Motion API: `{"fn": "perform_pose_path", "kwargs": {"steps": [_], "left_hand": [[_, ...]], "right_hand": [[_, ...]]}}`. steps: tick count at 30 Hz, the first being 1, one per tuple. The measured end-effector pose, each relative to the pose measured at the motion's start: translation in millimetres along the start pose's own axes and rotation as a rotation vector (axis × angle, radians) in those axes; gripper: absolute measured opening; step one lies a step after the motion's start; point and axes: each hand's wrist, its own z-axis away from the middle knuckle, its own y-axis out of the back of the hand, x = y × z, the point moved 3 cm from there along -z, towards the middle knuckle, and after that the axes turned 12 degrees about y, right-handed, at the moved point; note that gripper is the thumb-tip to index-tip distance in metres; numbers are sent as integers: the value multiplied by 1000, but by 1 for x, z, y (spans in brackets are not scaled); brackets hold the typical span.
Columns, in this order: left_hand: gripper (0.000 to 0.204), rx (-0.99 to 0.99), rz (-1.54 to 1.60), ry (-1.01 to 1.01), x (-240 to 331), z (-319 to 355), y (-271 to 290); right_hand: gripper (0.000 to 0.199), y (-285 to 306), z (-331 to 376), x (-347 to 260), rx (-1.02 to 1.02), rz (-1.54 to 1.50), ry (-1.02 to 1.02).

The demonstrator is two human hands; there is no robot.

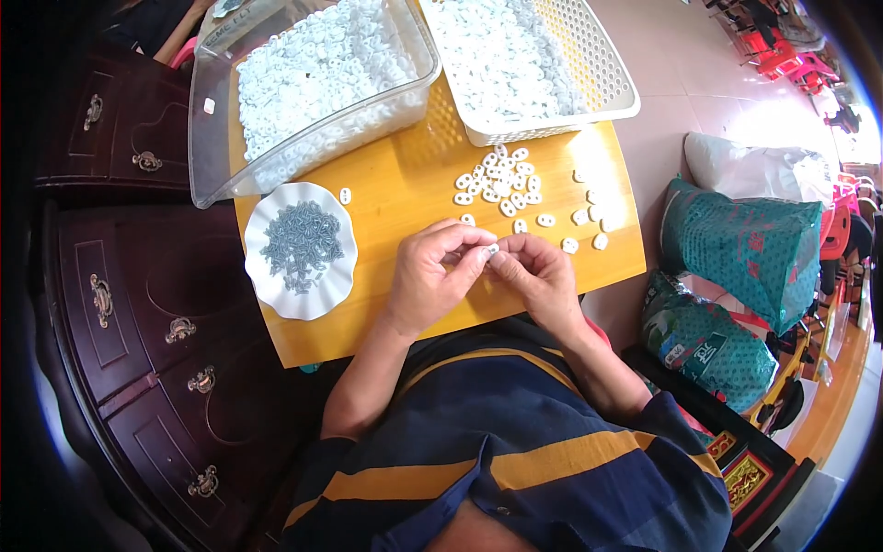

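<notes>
Far left: dark wooden cabinet (138, 304) with metal drawer pulls, standing against the left edge of the yellow table (395, 184).

On the table's near left, a white scalloped plate (267, 281) holds a heap of small grey metal pieces (299, 244). Behind it, at the far left of the table, a clear plastic tub (207, 138) is filled with white plastic rings.

Centre, near edge: left hand (430, 281) and right hand (541, 276) meet fingertip to fingertip over the table. Both sets of fingers are drawn together, pinching one small white piece (493, 248) between them; which hand bears the main hold is hard to say at this size.

Just beyond the hands, a loose scatter of white pieces (501, 179) lies on the bare wood, trailing off to the right.

Far right of the table: a white slotted basket (598, 87), also loaded with white pieces.

Right of the table, on the floor: green patterned sacks (736, 248), one stacked near another.
</notes>
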Motion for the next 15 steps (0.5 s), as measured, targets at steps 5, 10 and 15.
{"fn": "perform_pose_path", "kwargs": {"steps": [5,10,15], "left_hand": [[37,53,-181,-115,18,5,-5],[50,162,-547,-356,22,7,-12],[49,236,-630,-384,15,9,-13]], "right_hand": [[14,-3,-3,0,34,-189,-19],[14,-7,-5,-5,63,-340,-35],[9,-10,-3,-1,105,-361,-76]]}}
